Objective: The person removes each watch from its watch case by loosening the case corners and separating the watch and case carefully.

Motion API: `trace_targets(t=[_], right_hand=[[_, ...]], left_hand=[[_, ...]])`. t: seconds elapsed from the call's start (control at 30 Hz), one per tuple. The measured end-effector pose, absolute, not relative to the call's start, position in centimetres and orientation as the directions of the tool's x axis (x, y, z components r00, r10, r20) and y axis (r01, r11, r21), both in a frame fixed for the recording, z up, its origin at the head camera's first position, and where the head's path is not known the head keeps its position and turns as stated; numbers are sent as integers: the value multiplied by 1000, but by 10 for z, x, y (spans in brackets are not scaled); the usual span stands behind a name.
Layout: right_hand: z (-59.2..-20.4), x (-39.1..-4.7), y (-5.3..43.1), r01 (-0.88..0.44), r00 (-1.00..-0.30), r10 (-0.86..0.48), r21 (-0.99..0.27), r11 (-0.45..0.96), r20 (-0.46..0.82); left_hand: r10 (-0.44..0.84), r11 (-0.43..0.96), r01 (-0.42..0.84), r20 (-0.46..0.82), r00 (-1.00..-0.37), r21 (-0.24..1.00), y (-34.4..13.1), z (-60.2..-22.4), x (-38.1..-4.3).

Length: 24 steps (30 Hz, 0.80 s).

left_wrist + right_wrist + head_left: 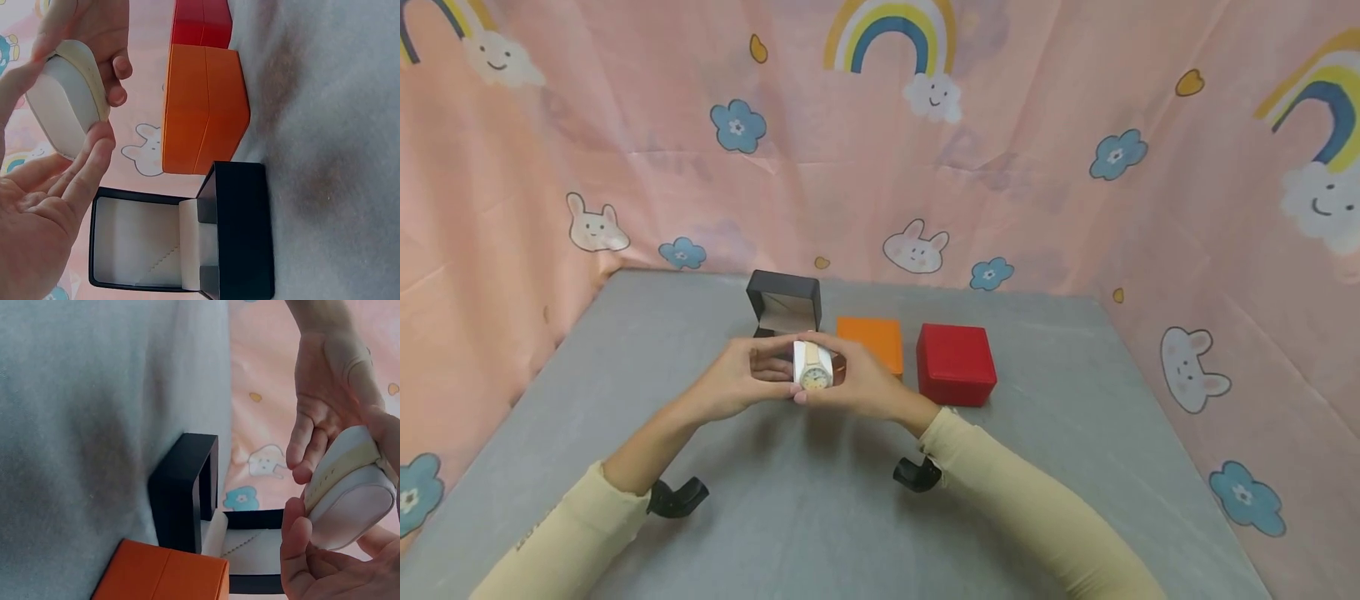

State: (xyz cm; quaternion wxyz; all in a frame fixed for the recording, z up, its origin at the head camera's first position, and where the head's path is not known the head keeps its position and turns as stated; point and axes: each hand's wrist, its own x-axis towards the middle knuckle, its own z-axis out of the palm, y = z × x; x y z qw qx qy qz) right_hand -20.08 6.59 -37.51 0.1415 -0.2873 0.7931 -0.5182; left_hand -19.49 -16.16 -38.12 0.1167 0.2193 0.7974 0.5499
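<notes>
A wristwatch (814,377) with a pale round dial and a cream strap (340,478) is wrapped around a white watch cushion (59,106). From one side my left hand (730,385) grips the cushion, thumb in front and fingers behind. My right hand (861,382) pinches it from the other side, so both hands hold it raised over the table. Just beyond them stands a black watch box (784,292), lid up, its pale lining showing in the left wrist view.
A closed orange box (874,337) stands right of the black one, partly behind my right hand. Further right is a closed red box (957,367). Grey cloth (805,517) covers the table; a pink printed curtain (1037,192) hangs behind. Black mounts (677,498) protrude at both wrists.
</notes>
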Motion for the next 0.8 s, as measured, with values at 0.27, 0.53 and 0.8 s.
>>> trace_targets(t=[0.27,0.53,0.8], right_hand=[[-376,-203,69,-315,-790,-610,-896,312,66],[-379,-208,74,-286,-749,-662,-913,289,25],[-378,-207,72,-221,-790,-613,-940,259,17]], left_hand=[[501,310,264,79,-862,913,-160,-380,-194],[461,388,255,52,-886,886,-156,-379,-193],[442,402,265,68,-895,877,-150,-380,-192]])
